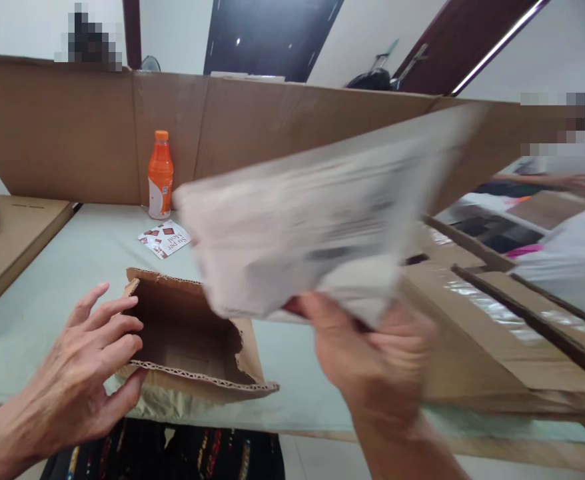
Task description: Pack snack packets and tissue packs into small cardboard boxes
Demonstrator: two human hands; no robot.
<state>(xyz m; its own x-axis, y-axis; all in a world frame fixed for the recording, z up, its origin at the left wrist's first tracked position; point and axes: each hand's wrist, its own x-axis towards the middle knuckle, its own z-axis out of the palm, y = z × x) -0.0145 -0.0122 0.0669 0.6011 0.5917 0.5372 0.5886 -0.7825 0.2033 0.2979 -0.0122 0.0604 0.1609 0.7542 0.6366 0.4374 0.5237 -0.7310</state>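
Observation:
My right hand (372, 353) grips the lower edge of a white printed packet (302, 233), raised above the table and blurred by motion, so its print cannot be read. Beside the left wall of a small open cardboard box (192, 327) is my left hand (87, 360), fingers spread; whether they touch the wall is hard to tell. The box's inside looks bare, and the packet hides its upper right corner. Behind it, a flat white sachet (165, 239) with dark red squares lies on the table, and an orange drink bottle (160, 177) stands upright.
A tall cardboard panel (72, 133) runs along the back of the pale green table (97, 233). At the left lies a flat cardboard box (22, 233) with a packet on it. Larger open cartons (472, 320) fill the right side, where another person's arm (547, 180) shows.

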